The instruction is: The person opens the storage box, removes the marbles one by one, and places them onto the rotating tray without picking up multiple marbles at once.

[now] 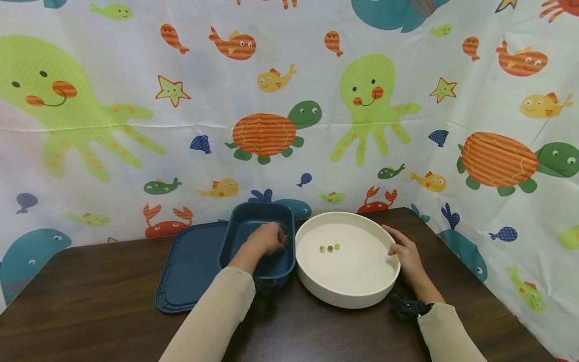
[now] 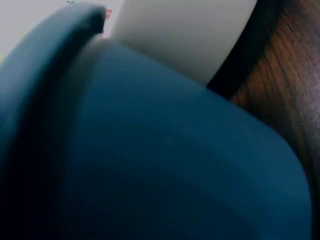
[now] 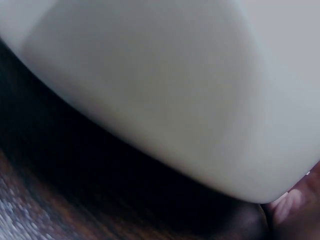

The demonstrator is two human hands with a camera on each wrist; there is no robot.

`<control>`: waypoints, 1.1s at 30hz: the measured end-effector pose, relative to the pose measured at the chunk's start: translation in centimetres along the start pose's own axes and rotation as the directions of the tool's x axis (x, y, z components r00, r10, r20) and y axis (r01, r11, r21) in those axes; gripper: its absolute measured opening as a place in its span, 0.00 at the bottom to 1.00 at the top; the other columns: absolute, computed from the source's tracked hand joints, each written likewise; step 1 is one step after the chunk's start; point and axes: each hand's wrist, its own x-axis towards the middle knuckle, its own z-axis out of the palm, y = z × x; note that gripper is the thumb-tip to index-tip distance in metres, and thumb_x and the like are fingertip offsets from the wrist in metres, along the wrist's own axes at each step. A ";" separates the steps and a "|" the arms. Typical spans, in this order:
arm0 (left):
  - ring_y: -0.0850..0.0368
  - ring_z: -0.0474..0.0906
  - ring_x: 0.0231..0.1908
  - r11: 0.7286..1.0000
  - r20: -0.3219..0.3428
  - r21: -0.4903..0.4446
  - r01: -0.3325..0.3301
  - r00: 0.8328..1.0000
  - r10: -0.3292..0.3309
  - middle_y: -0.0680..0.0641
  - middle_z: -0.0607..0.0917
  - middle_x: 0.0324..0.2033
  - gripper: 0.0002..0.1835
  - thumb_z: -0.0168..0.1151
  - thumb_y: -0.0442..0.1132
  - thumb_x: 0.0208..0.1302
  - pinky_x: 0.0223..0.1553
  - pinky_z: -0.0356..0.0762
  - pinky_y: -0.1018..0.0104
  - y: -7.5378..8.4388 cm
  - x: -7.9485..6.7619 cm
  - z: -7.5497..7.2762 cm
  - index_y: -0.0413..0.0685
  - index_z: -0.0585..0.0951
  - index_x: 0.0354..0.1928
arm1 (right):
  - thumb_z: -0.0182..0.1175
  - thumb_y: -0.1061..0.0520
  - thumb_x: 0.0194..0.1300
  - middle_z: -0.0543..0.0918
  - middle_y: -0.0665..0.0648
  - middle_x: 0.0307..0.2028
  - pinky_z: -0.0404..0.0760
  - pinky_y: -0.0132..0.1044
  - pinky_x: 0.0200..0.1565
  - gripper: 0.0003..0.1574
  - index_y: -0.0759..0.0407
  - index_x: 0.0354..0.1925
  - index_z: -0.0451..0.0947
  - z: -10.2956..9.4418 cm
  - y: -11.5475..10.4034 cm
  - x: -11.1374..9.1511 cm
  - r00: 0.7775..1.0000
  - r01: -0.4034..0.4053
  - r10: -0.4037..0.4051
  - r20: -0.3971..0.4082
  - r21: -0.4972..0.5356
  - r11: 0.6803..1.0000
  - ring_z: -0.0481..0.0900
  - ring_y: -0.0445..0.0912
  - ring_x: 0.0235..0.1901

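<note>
My left hand (image 1: 270, 238) reaches down inside a deep blue plastic bin (image 1: 246, 221), its fingers bent toward the right inner wall. Small glassy pieces show beside those fingers; the fingertips are hidden, so I cannot tell if they pinch one. A round white tub (image 1: 348, 296) stands close to the bin's right side. On its floor sit three small marble-like pieces (image 1: 330, 248) in a short row, two greenish and one brown. My right hand (image 1: 404, 253) grips the tub's right rim, thumb inside and fingers along the outer wall. Some of its skin (image 3: 295, 205) shows in the right wrist view.
A flat blue lid (image 1: 187, 266) lies left of the bin, partly behind it. All stand on a dark wooden table (image 1: 90, 301). A white curtain (image 1: 271, 25) with printed sea animals hangs behind and along the right side. Blue bin wall (image 2: 175, 160) fills most of the left wrist view.
</note>
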 end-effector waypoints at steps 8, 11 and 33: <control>0.57 0.75 0.26 0.999 -0.035 -0.026 -0.027 0.999 0.026 0.52 0.81 0.23 0.06 0.66 0.39 0.59 0.27 0.72 0.66 0.2 -0.2 -0.8 0.49 0.85 0.26 | 0.42 0.71 0.54 0.63 0.57 0.70 0.70 0.18 0.48 0.42 0.56 0.69 0.63 0.1 -0.1 0.0 1.000 -0.011 0.011 0.001 -0.008 1.000 0.66 0.52 0.64; 0.56 0.76 0.30 0.999 -0.052 -0.043 -0.031 0.998 0.029 0.51 0.84 0.28 0.04 0.66 0.40 0.60 0.31 0.75 0.65 0.8 -0.5 -1.7 0.49 0.86 0.31 | 0.42 0.72 0.54 0.63 0.58 0.70 0.70 0.19 0.47 0.43 0.57 0.69 0.63 0.1 -0.1 -0.1 1.000 -0.002 0.002 -0.002 -0.005 1.000 0.66 0.53 0.63; 0.58 0.76 0.28 0.984 -0.070 0.018 -0.176 0.982 0.177 0.53 0.82 0.29 0.06 0.64 0.43 0.62 0.29 0.74 0.66 6.2 -0.3 -1.4 0.51 0.85 0.35 | 0.42 0.72 0.54 0.65 0.58 0.69 0.72 0.20 0.47 0.42 0.57 0.68 0.64 0.0 0.2 0.0 1.000 0.017 -0.017 -0.007 -0.007 1.000 0.68 0.53 0.61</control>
